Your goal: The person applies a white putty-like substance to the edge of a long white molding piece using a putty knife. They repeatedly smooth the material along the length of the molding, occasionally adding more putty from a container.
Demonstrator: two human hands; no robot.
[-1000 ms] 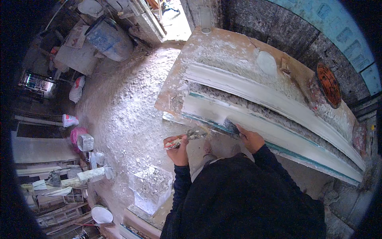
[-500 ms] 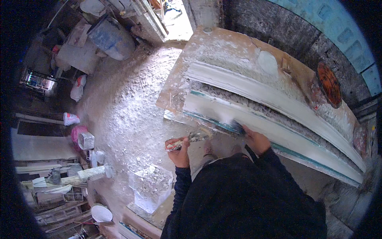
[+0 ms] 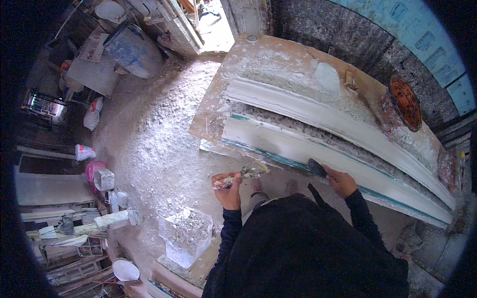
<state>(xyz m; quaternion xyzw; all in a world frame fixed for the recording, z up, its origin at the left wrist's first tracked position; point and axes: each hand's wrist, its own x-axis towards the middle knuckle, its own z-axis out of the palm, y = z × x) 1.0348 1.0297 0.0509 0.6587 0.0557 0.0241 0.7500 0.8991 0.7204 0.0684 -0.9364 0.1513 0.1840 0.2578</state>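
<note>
My left hand [image 3: 228, 191] is closed around the handle of a plaster-crusted trowel [image 3: 256, 171], held off the near side of the workbench. On the right, my right hand [image 3: 342, 183] grips a dark, flat-headed hand tool [image 3: 316, 167]. Its head lies over the near edge of a long white moulding strip [image 3: 285, 141] with green-blue edging; whether it touches is hard to tell. Behind that strip a second long white moulding [image 3: 318, 109] runs parallel, with a rough grey gap between them.
The plaster-stained workbench [image 3: 208, 116] carries an orange-brown round dish [image 3: 406, 103] at far right. A white container full of plaster scraps [image 3: 186, 233] stands at lower left. A blue drum [image 3: 134, 52], a white bucket [image 3: 85, 152] and a white basin [image 3: 125, 269] line the left.
My right hand has moved right and slightly down along the near strip with the dark tool. The left hand, still holding the trowel, has shifted slightly right. The view has turned a little.
</note>
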